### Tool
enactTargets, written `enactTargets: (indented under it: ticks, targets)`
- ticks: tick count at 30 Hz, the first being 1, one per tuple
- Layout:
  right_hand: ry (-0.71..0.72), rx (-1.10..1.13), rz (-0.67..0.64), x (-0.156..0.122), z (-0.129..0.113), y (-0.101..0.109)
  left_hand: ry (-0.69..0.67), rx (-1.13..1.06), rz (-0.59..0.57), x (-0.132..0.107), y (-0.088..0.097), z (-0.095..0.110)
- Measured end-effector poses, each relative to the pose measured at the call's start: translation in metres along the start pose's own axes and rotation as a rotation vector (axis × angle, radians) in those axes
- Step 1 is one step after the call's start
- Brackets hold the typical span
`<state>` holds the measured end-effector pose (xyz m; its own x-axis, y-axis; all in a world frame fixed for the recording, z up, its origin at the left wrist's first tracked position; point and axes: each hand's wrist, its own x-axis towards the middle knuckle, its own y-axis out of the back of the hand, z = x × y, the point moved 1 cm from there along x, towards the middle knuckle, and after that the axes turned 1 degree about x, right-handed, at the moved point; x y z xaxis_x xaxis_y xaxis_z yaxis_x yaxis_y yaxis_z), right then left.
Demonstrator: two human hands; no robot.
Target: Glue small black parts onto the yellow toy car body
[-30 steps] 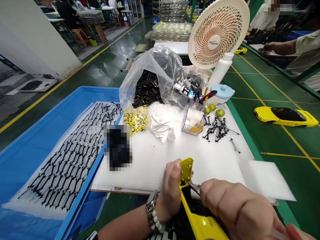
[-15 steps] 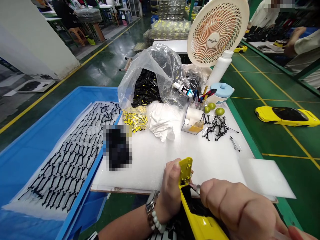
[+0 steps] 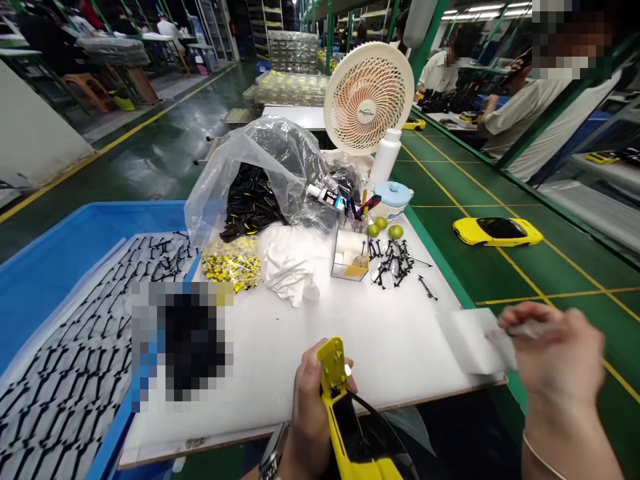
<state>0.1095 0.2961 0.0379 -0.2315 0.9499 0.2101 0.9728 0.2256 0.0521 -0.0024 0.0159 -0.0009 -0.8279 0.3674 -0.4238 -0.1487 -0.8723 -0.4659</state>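
My left hand (image 3: 309, 407) is closed around the front of a yellow model car body (image 3: 373, 467) at the bottom centre. A yellow flap (image 3: 331, 363) on the car stands raised beside my thumb, and a dark cavity lies below it. At the right, over the edge of a white foam sheet (image 3: 477, 340), my right hand (image 3: 563, 357) pinches a slim translucent tool (image 3: 535, 329), partly hidden by the fingers and blurred. The right hand is well apart from the car.
A clear box (image 3: 350, 257), small black rods (image 3: 393, 263), green fruits (image 3: 395, 232), a white cloth (image 3: 290, 263) and a bag of black parts (image 3: 247, 200) stand on the table. A fan (image 3: 367, 100) is behind. A blue tray (image 3: 100, 227) holds black rods at left.
My right hand has pulled the tool away from the car's cavity and moved right, over the table's edge. My left hand keeps its hold on the car. The view has turned right and tilted up.
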Motion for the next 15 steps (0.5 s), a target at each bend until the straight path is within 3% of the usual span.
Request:
enactTargets:
  ticks: [1, 4, 6, 9, 13, 15]
  targets:
    - [0.055, -0.044, 0.076, -0.003, 0.005, -0.002, -0.010, -0.010, 0.006, 0.000, 0.000, 0.000]
    - [0.479, -0.384, 0.317, -0.024, 0.011, -0.015, 0.004, -0.040, 0.008, 0.000, -0.002, 0.000]
    - [0.642, -0.661, 0.197, -0.034, 0.016, -0.035, 0.013, -0.060, 0.007, 0.000, -0.004, 0.002]
    - [0.453, -0.912, -0.227, -0.024, 0.037, -0.073, -0.015, -0.120, 0.029, 0.000, -0.003, 0.003]
    - [0.054, -1.239, -0.351, 0.015, 0.068, -0.104, -0.006, -0.157, -0.004, -0.003, 0.002, 0.001]
    - [-0.052, -1.337, -0.374, 0.026, 0.076, -0.108, 0.008, -0.126, -0.029, -0.005, 0.003, 0.001]
